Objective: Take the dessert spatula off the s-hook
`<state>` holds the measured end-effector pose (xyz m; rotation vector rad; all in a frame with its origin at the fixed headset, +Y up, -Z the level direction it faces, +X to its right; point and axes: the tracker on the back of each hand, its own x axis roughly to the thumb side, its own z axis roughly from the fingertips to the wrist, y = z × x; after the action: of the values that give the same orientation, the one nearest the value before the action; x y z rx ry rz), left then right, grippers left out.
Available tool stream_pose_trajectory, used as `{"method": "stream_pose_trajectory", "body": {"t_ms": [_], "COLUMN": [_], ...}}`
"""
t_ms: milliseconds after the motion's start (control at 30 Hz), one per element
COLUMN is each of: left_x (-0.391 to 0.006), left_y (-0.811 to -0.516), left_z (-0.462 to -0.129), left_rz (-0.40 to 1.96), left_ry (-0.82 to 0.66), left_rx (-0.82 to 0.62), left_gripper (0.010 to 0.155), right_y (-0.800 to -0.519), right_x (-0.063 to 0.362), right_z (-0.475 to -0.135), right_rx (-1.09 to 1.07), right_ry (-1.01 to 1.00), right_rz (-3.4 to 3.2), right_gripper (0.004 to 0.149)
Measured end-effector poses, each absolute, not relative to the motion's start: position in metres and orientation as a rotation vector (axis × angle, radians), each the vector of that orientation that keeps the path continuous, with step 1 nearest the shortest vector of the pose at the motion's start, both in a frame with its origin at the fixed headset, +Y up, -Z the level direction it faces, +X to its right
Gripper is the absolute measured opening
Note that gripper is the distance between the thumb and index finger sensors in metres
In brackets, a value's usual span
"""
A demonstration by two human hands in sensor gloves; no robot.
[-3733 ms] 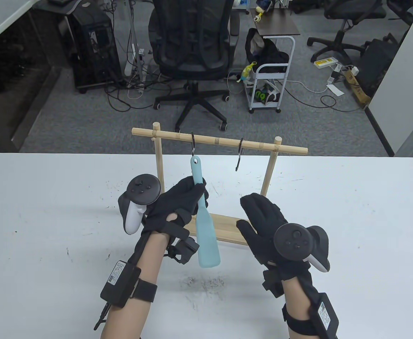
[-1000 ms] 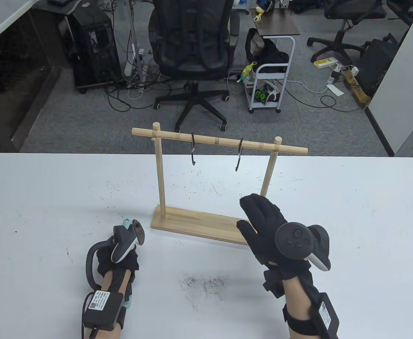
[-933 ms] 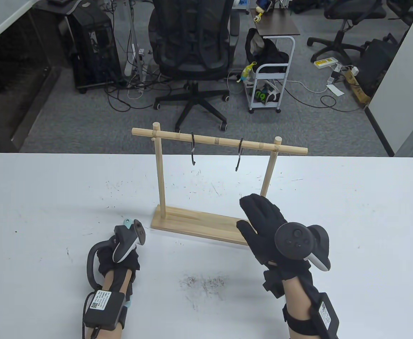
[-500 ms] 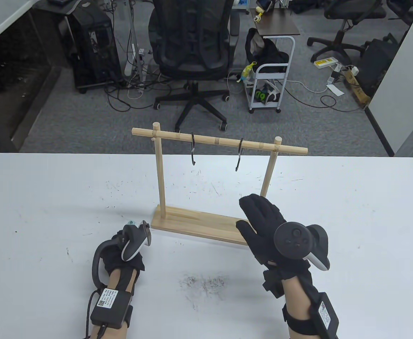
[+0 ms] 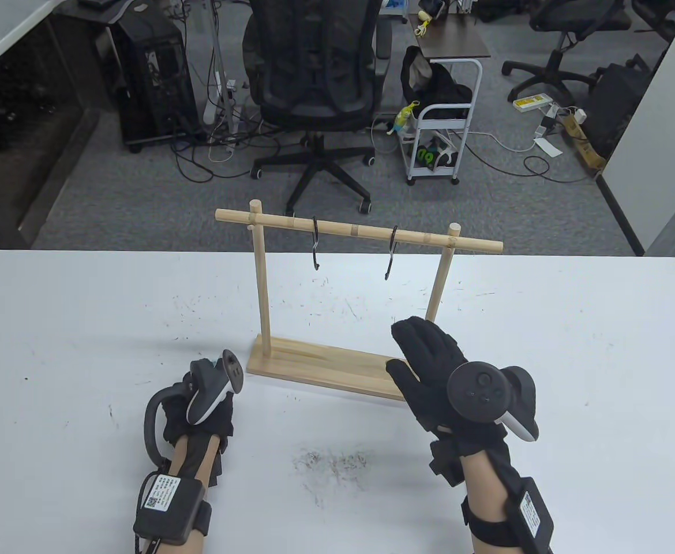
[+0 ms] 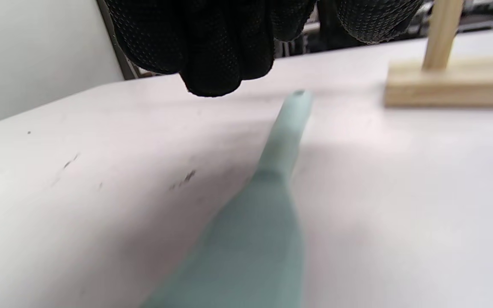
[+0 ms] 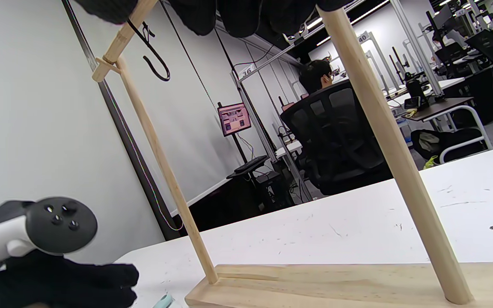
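Note:
The pale teal dessert spatula (image 6: 268,205) lies flat on the white table, handle tip pointing toward the rack base (image 6: 452,81). My left hand (image 5: 199,398) hovers over it, left of the rack. Its gloved fingers (image 6: 212,64) hang curled above the handle and do not touch it. In the table view the hand and forearm hide the spatula. Only its tip (image 7: 164,301) shows in the right wrist view. Both black s-hooks, the left one (image 5: 315,249) and the right one (image 5: 391,255), hang empty from the rail. My right hand (image 5: 424,358) rests flat and open on the right end of the base.
The wooden rack (image 5: 360,231) stands mid-table on a plank base (image 5: 320,360) with two upright posts. The white table (image 5: 574,358) has scuff marks in front. An office chair (image 5: 317,69) and a cart (image 5: 441,127) stand on the floor behind.
The left hand took the spatula off the left hook and brought it down to the table left of the base. In the last second the hand shifted slightly. The right hand stayed still.

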<state>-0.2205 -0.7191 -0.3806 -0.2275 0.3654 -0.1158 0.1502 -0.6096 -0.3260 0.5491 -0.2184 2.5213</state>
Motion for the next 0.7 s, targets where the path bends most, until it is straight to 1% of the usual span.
{"method": "stream_pose_trajectory", "body": {"t_ms": [133, 300, 433, 700], "left_x": [-0.203, -0.189, -0.177, -0.156], "left_y": [-0.681, -0.648, -0.634, -0.620], "left_z": [-0.371, -0.356, -0.342, -0.319], "left_rz": [-0.016, 0.110, 0.145, 0.143], "left_ry": [0.308, 0.247, 0.187, 0.065], "left_rx": [-0.083, 0.072, 0.175, 0.292], "left_gripper": [0.073, 0.073, 0.073, 0.073], "right_y": [-0.610, -0.611, -0.611, -0.611], "right_x": [0.150, 0.150, 0.151, 0.151], "right_z": [-0.327, -0.327, -0.327, -0.328], "right_rx": [0.542, 0.538, 0.532, 0.518], "right_ry": [-0.212, -0.213, -0.213, -0.218], "right_rz": [2.532, 2.537, 2.538, 2.557], "right_gripper": [0.066, 0.066, 0.066, 0.066]}}
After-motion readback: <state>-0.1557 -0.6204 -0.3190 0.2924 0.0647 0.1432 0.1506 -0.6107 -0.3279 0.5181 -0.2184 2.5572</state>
